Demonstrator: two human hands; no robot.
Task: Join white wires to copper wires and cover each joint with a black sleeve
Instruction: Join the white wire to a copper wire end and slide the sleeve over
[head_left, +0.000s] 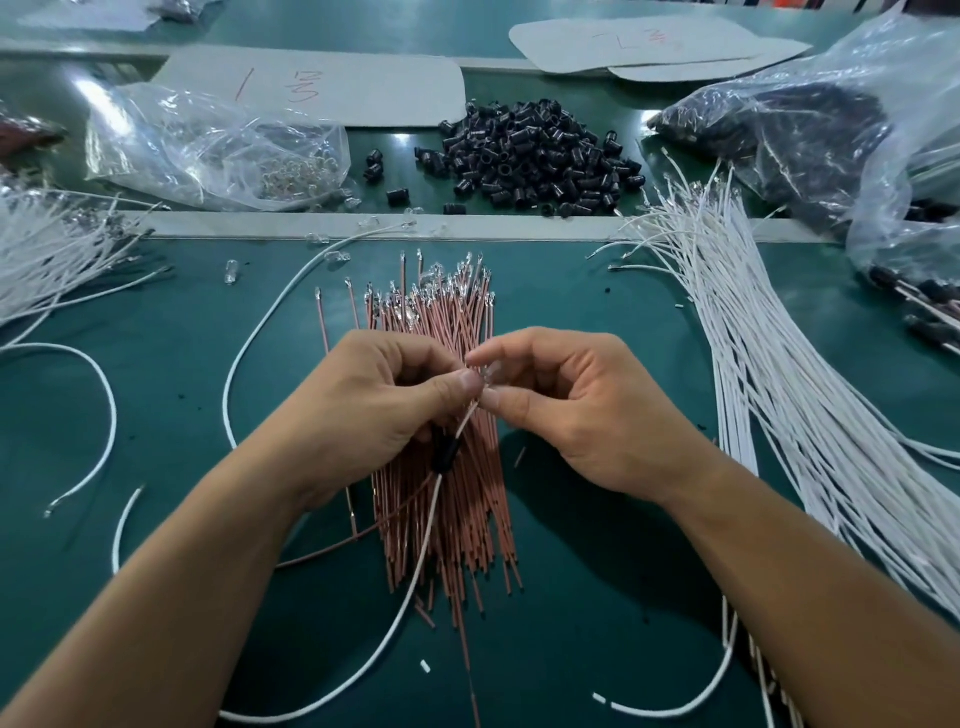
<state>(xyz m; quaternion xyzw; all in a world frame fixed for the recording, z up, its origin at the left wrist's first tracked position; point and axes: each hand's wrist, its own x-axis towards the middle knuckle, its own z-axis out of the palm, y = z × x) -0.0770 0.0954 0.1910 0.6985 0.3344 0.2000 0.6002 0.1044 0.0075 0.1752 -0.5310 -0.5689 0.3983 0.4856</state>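
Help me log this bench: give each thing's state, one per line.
Left hand: pinches held wire
Right hand: pinches clear part at wire's tip
Black sleeve: threaded on held wire, below the tip
Copper wires: loose pile under hands
Spare sleeves: loose heap
White wires: loose bundle

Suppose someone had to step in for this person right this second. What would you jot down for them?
Left hand: pinches the white wire just above the black sleeve threaded on it.
Right hand: pinches a small clear part at the wire's tip.
Done: sleeve is on the wire. To do: finish the joint, slide the sleeve over it.
Stock: copper wires under the hands, white wires right, loose sleeves ahead.
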